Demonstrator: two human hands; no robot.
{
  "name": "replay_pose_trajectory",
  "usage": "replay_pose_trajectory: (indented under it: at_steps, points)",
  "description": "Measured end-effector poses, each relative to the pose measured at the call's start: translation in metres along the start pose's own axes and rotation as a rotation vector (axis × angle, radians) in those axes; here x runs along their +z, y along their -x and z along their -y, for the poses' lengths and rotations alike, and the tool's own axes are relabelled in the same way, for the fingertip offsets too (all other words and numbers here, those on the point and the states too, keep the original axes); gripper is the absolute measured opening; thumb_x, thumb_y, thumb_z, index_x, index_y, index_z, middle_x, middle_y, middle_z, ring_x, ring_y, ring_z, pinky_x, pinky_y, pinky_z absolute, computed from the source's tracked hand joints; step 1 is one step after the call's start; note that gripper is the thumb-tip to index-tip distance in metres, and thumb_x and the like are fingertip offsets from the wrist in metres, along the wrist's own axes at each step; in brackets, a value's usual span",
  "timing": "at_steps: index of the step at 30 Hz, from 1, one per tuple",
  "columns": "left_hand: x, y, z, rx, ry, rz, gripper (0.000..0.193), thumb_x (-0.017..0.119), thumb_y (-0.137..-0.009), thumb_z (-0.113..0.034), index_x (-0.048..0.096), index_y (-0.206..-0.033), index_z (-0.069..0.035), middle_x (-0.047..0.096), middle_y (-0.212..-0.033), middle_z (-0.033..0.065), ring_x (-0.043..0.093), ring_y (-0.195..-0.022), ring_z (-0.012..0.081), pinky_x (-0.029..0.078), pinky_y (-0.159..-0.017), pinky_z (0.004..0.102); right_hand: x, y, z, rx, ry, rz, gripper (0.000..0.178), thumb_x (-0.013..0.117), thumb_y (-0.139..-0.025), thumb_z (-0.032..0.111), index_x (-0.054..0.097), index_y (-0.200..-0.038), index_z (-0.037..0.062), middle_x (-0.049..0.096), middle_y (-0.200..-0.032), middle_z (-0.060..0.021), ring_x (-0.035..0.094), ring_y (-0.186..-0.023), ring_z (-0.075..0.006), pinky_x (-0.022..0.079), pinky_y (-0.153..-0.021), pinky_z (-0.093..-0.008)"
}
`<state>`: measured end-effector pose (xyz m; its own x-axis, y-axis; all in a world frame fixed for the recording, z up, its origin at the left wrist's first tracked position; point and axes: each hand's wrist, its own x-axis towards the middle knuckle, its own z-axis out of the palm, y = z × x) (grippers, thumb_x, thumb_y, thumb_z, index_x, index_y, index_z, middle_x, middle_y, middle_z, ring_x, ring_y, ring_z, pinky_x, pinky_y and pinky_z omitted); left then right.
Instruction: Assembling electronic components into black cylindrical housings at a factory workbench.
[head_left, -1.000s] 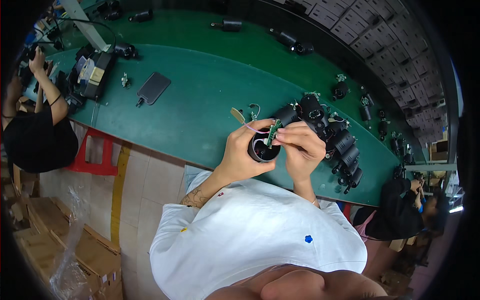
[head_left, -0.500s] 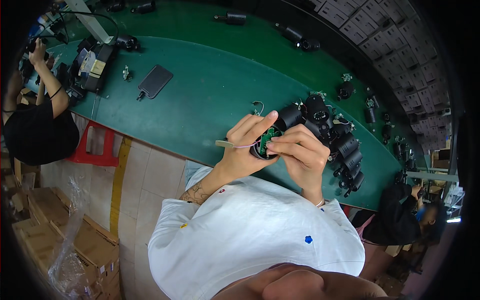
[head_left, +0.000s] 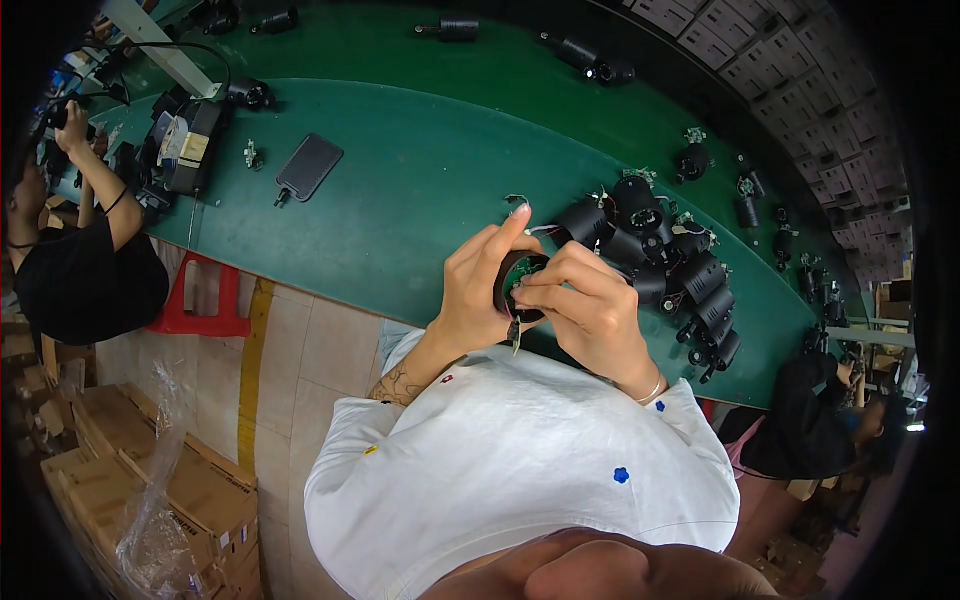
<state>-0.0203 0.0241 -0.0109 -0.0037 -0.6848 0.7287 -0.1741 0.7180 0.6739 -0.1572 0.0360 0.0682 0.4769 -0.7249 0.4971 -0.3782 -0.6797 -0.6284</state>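
Observation:
A black cylindrical housing (head_left: 502, 284) is held in my left hand (head_left: 472, 290), whose fingers wrap round its side with the index finger raised. Its open end faces up and toward my right, and a green circuit board (head_left: 524, 270) shows inside. The fingertips of my right hand (head_left: 598, 302) are pinched together at the board within the opening; what lies between them is hidden. A small connector piece with a light-coloured end (head_left: 515, 335) dangles below the housing, beside my left palm. Just beyond my hands, a short wire (head_left: 518, 199) shows above the green tabletop.
Piled black cylindrical housings (head_left: 690, 270) with wires and boards lie right of my hands. A dark flat pouch (head_left: 309, 168) and a small circuit board (head_left: 252, 155) lie farther left. Co-workers sit left (head_left: 88, 275) and right (head_left: 805, 415). Cardboard boxes (head_left: 215, 490) stand on the floor, lower left.
The housing has turned in my left hand. The small piece on its wire, which stuck out to the left, now hangs below the housing. My right fingertips stay at the board.

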Motion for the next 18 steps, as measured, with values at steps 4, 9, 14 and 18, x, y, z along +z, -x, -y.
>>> replay_pose_trajectory:
  at_steps: [4,9,14,18]
  points:
    - [-0.007,-0.002,-0.002,-0.044,0.003,0.097,0.089,0.079,-0.058,-0.01,0.043,-0.14,-0.003,0.068,-0.09,0.0067,0.058,-0.071,0.0194,0.047,-0.065,0.0281,-0.001,-0.003,-0.006,0.0,-0.039,0.041,0.021,0.066,-0.061,-0.014,0.072,-0.077,-0.0008,0.064,-0.079,-0.005,0.051,-0.069,-0.0188,0.046,-0.065,-0.0277]
    - [-0.01,-0.001,0.002,-0.085,0.021,0.125,0.094,0.079,-0.054,-0.007,0.042,-0.14,-0.002,0.068,-0.09,0.0071,0.06,-0.071,0.0204,0.048,-0.066,0.0279,0.001,-0.003,-0.012,0.079,-0.189,-0.003,0.019,0.069,-0.063,-0.012,0.073,-0.076,0.0009,0.065,-0.075,-0.0042,0.049,-0.068,-0.0175,0.044,-0.065,-0.027]
    - [-0.013,-0.001,-0.002,-0.163,0.098,0.176,0.098,0.078,-0.049,-0.004,0.041,-0.141,-0.002,0.069,-0.091,0.0068,0.061,-0.072,0.0205,0.048,-0.067,0.0277,-0.002,-0.002,-0.011,0.132,-0.202,-0.006,0.018,0.071,-0.064,-0.01,0.075,-0.076,0.0031,0.067,-0.073,-0.0036,0.046,-0.067,-0.0157,0.042,-0.065,-0.0257]
    - [-0.016,0.0,-0.004,-0.181,0.08,0.224,0.1,0.077,-0.048,-0.002,0.041,-0.141,-0.003,0.069,-0.089,0.0061,0.061,-0.07,0.0196,0.048,-0.067,0.0271,-0.003,0.001,-0.012,0.241,-0.29,0.04,0.018,0.072,-0.063,-0.009,0.075,-0.075,0.0043,0.068,-0.074,-0.0034,0.043,-0.067,-0.0152,0.041,-0.066,-0.0247]
